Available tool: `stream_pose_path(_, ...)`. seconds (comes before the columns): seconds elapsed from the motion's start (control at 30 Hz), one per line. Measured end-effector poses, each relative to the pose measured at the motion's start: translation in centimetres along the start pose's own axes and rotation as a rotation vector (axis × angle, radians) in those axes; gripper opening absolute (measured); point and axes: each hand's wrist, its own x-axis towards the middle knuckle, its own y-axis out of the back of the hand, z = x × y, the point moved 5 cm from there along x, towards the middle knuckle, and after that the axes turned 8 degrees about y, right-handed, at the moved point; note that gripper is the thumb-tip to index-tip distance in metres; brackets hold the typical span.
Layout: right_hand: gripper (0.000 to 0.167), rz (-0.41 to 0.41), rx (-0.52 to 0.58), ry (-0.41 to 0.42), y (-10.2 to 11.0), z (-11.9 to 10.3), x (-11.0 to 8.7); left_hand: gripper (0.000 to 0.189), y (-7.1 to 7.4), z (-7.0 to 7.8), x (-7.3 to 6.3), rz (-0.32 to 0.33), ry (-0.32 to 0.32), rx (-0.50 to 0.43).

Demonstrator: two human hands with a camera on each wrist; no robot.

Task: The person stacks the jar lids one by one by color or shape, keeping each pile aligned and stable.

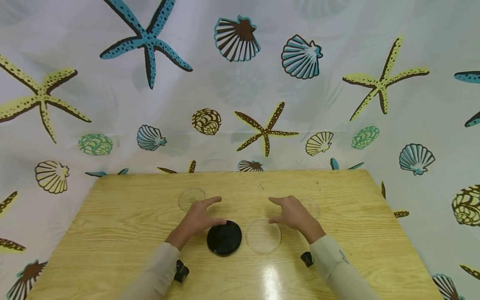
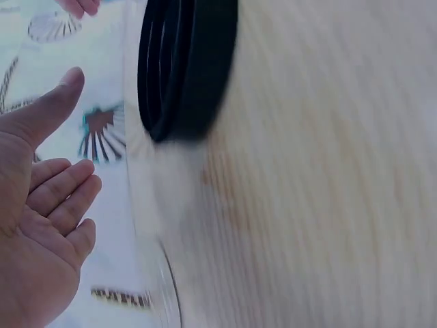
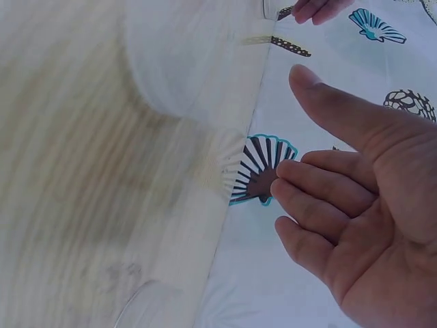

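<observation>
My left hand (image 1: 196, 218) is held over the table with its thumb and fingers spread, the thumb close to a shallow black round dish (image 1: 224, 238). In the left wrist view the black dish (image 2: 198, 68) shows its thick rim, apart from the palm. A clear round dish (image 1: 263, 236) lies to the right of the black one. Near its far edge is the thumb of my right hand (image 1: 294, 213), whose fingers are also parted. Both palms are bare in the wrist views. Whether either thumb touches a dish, I cannot tell.
A clear disc (image 1: 183, 200) with faint marks lies beyond my left hand. Another faint clear disc (image 1: 313, 206) sits behind my right hand, partly hidden. The wooden table (image 1: 131, 221) meets a cloth (image 1: 240, 96) printed with shells and starfish at its back and sides.
</observation>
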Motion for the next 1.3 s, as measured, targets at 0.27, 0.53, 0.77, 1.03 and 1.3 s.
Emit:
stream_pose_path(0.27,0.071,0.019,0.028,0.013,-0.9,-0.9,3.7,0.073,3.8,-3.4,0.1,0.052,0.052,0.034)
stream_pose_path(0.53,0.072,-0.005,-0.041,0.036,-1.7,-1.6,7.2,0.077,6.7,-6.5,-0.1,0.086,0.153,0.023)
stream_pose_path(0.77,0.072,-0.022,-0.06,0.07,-2.4,-3.0,10.2,0.082,8.1,-8.6,0.1,0.101,0.189,0.067)
stream_pose_path(1.03,0.075,-0.019,0.022,0.054,-4.1,-4.5,12.5,0.079,8.2,-10.1,0.6,0.095,0.16,0.063)
stream_pose_path(1.3,0.073,-0.054,0.012,0.062,-6.0,-7.2,14.1,0.08,7.6,-11.0,1.0,0.062,0.193,0.07)
